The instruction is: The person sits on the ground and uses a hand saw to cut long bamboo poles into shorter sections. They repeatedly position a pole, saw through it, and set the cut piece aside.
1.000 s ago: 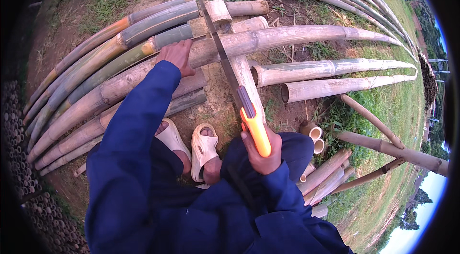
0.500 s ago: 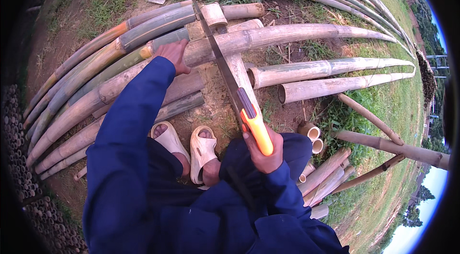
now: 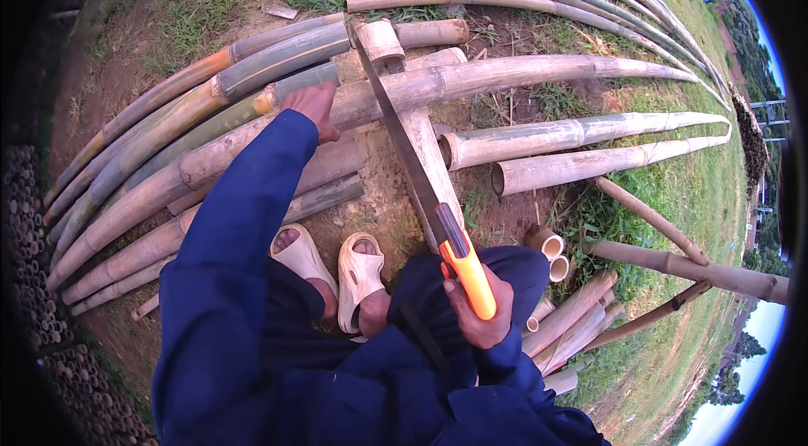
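Note:
A long bamboo pole (image 3: 488, 73) lies crosswise in front of me, over a pale wooden support (image 3: 435, 147). My left hand (image 3: 313, 112) presses on it with its fingers wrapped round the near side. Just right of that hand, the blade of a handsaw (image 3: 394, 118) crosses the pole at a slant, its tip past the far side. My right hand (image 3: 486, 311) is closed round the saw's orange handle, close to my right knee. Whether the teeth have cut into the bamboo cannot be made out.
Cut bamboo lengths (image 3: 286, 46) lie beyond the pole on the left. Two hollow poles (image 3: 572, 168) stretch off to the right. Short bamboo pieces (image 3: 572, 320) are piled beside my right knee, near a bamboo frame (image 3: 665, 263). My sandalled feet (image 3: 360, 278) are below the pole.
My right hand has drawn the saw back toward me and slightly right, its blade sliding along across the pole. My left hand keeps its hold on the bamboo. The view has shifted a little.

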A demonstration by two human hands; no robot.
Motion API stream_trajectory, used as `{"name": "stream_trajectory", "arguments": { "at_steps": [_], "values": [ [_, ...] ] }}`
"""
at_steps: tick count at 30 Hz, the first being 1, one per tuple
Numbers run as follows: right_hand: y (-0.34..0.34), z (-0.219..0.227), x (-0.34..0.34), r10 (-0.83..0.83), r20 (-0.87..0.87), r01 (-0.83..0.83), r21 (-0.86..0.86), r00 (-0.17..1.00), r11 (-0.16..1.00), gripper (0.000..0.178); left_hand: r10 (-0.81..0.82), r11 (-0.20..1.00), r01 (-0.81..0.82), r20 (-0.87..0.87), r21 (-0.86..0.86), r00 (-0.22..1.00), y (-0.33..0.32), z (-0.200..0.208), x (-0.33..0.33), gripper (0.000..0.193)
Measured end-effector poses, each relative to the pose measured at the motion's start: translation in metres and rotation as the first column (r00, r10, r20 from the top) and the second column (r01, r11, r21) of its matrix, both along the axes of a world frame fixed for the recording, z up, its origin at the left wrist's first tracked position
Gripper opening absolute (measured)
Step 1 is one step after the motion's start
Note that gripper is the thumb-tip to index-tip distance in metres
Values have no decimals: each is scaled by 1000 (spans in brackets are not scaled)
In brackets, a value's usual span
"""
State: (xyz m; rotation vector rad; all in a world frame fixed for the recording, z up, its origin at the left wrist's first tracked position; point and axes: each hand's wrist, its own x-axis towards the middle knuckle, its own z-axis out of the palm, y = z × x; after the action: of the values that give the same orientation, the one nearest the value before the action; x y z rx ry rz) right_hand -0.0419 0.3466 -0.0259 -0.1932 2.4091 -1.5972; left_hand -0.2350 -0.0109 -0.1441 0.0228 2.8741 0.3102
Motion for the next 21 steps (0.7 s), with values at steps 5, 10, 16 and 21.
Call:
{"name": "stream_trajectory", "arguments": {
  "at_steps": [5, 10, 16, 21],
  "values": [
    [1, 8, 23, 6, -66, -2, 55, 998, 999, 18, -64, 998, 60, -139, -29, 988, 4, -3, 16, 73],
    [23, 27, 44, 34, -65, -30, 64, 997, 998, 19, -105, 994, 108, -165, 10, 981, 12, -8, 54, 77],
    [29, 19, 57, 59, 3, -59, 56, 998, 997, 20, -65, 997, 61, -102, -37, 993, 31, -8, 74, 80],
    [15, -7, 39, 54, -30, -53, 4, 998, 999, 20, -77, 995, 61, -224, -78, 971, 30, -11, 78, 72]
  ]
}}
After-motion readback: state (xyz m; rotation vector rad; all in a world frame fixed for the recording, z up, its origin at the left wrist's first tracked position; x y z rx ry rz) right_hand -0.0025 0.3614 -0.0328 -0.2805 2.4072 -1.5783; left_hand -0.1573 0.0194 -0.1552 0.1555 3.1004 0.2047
